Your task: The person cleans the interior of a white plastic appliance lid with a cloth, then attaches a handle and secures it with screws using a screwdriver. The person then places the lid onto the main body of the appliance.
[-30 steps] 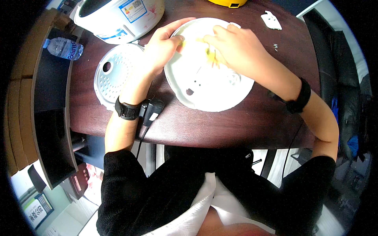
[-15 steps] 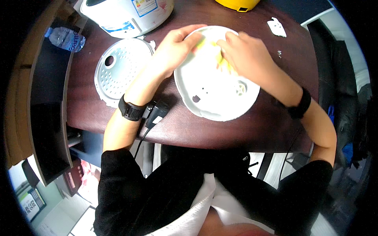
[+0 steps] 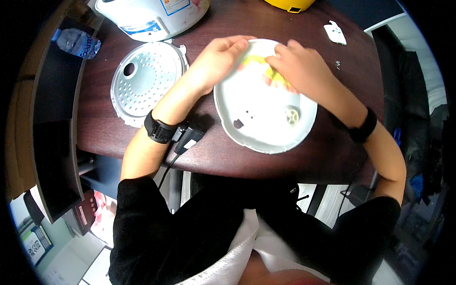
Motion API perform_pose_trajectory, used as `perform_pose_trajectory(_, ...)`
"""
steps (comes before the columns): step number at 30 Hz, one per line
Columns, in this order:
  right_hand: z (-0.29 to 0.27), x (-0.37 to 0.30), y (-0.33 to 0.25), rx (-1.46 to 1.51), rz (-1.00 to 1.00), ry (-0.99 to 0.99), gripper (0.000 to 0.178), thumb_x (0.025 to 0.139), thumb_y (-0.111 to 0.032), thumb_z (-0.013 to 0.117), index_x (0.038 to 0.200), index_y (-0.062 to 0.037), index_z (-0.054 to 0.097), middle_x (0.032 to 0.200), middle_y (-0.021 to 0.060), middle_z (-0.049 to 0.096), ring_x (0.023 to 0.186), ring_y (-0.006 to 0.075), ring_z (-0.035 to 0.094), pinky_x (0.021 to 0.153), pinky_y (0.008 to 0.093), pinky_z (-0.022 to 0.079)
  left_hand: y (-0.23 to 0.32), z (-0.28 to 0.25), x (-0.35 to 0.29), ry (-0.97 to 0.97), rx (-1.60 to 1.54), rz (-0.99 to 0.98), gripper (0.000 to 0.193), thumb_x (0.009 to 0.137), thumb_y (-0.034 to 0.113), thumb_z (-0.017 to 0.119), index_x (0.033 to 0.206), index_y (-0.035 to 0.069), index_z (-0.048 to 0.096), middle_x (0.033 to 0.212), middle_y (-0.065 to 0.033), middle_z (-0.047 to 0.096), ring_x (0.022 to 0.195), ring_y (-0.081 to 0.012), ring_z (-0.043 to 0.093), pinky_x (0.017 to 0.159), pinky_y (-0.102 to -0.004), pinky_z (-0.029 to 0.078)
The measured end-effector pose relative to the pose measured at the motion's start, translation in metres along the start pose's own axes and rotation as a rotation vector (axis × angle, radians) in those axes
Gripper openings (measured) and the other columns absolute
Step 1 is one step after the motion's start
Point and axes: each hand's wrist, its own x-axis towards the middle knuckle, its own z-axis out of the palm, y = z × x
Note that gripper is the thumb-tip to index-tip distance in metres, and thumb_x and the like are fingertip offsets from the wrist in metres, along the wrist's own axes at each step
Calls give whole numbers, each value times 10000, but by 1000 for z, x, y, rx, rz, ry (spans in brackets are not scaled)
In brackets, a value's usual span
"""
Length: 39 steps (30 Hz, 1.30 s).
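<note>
White shallow cover (image 3: 270,121) — yellow material (image 3: 274,75) inside, between the hands (image 3: 219,61).

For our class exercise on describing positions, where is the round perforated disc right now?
In the head view, the perforated disc lies on the tabletop, left of the white cover and just below the white appliance body.
</note>
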Motion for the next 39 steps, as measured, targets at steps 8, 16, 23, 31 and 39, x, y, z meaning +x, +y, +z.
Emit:
perform_pose_trajectory(8,-31,-10,-66,252,-141,-8,227,735,-261,648,896,-109,595,923,40,516,823,199,490,610,311,454,-2,3,0,-24,-14,-25,360,973,249,422,1211,3,533,1051,-86,626,902,-126,610,785,-249,499)
perform_pose_trajectory(16,-38,-33,-78,245,-298,-41,104,755,-188,612,842,-132,609,868,14,527,826,188,500,738,326,405,0,3,-2,-30,35,13,367,975,243,422,1228,-2,525,1043,-80,631,905,-119,607,790,-249,496)
perform_pose_trajectory(23,-28,-20,-89,214,-308,8,97,741,-204,627,832,-170,622,927,-5,562,895,180,523,755,337,428,7,1,-4,-29,90,100,362,979,229,406,1245,10,517,1042,-77,631,899,-117,609,782,-236,496)
perform_pose_trajectory(31,-16,3,-38,88,-119,119,214,683,-221,678,884,-160,634,870,17,533,856,189,545,659,295,470,11,-3,-4,-1,85,71,351,981,214,404,1246,11,512,1044,-78,629,895,-108,608,789,-245,502)
perform_pose_trajectory(39,-16,21,-82,214,-246,103,130,773,-190,579,847,-167,683,883,11,574,881,195,549,701,305,463,-3,-7,2,-6,125,161,345,980,202,415,1243,2,514,1045,-76,627,933,-121,585,844,-251,467)
